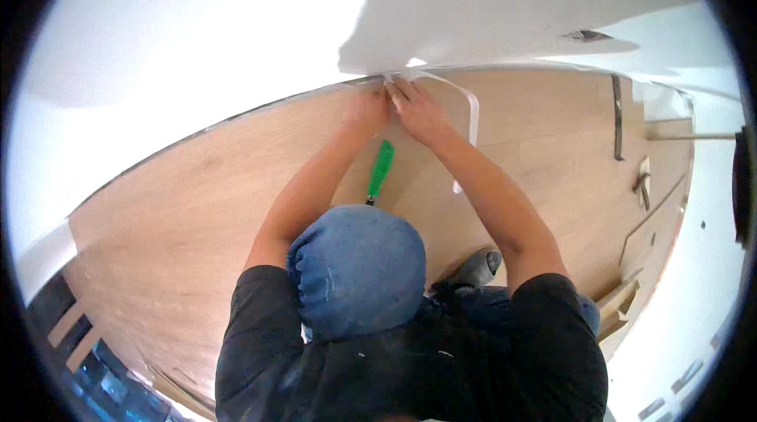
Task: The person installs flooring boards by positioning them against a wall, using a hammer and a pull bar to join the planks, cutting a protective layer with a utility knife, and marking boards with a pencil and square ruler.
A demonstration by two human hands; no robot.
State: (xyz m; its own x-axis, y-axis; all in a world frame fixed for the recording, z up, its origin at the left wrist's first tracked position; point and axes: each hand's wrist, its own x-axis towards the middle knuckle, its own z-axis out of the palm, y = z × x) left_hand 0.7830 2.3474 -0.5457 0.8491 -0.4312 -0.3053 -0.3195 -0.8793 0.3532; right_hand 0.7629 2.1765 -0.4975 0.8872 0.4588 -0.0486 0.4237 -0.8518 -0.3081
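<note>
White strip [474, 116] lies on wood floor [544, 162], running from the right hand [423, 117] at the foot of the far wall [236, 35], bending right, then back near; near end by right forearm [498, 197]. Left hand [368, 113] just beside right hand. Right fingers bent, close together, pinch unclear; left fingers partly hidden, can't tell. Green handle [382, 168] on floor, near side of hands. Dark bar [617, 118] well right.

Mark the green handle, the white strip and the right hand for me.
Green handle [382, 169]: head view, middle of the grip.
White strip [474, 116]: head view, its middle stretch.
Right hand [423, 116]: head view, back of the hand.
</note>
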